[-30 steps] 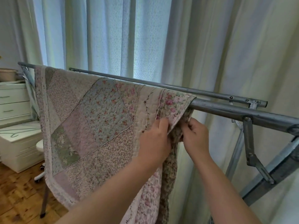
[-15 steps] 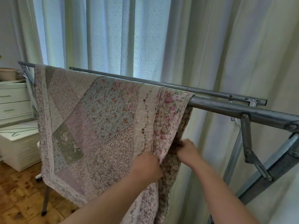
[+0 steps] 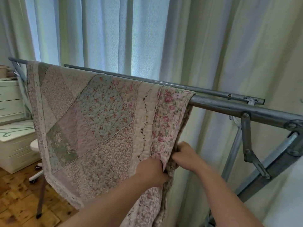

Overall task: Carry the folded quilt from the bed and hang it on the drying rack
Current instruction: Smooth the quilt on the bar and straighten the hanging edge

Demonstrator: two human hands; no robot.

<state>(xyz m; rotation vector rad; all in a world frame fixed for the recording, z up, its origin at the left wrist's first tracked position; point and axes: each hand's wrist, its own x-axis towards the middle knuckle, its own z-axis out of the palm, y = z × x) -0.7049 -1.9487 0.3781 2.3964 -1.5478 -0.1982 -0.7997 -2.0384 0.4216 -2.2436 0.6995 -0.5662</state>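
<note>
- Though half buried in bunched fabric, plainly curled round the hanging right edge of the quilt (image 3: 98, 120) with the left grip (image 3: 151, 171): knuckles toward the camera, fingertips out of sight behind the cloth.
- Same story for the right grip (image 3: 186, 155), just beside it and a bit higher: pinching that same edge from the other side, fingers tucked into the darker floral backing.
- Nearly touching, those two, nothing but the gathered edge between them. Bare forearms coming in from the bottom of the view.
- As for the quilt itself: draped over the thick front rail (image 3: 229, 107) of the drying rack (image 3: 293, 126), patchwork side out, spread along most of the rail from the left end, hanging well below both grips. Can't tell whether also lying over the thinner back rail (image 3: 213, 94).
- Right part of the front rail bare, with a hinged brace (image 3: 246, 136) dropping to a slanted leg (image 3: 277, 169).
- Lower left corner of the quilt dangling above the wood floor (image 3: 13, 202), next to a thin dark rack leg (image 3: 41, 194).
- Behind that, partly hidden by the quilt: a white seat on a wheeled base (image 3: 35, 144), then a white drawer unit (image 3: 14, 153) and a taller set of drawers (image 3: 9, 99) further back.
- Farthest back, pale curtains (image 3: 131, 38) covering the whole wall in long folds, brighter in the middle.
</note>
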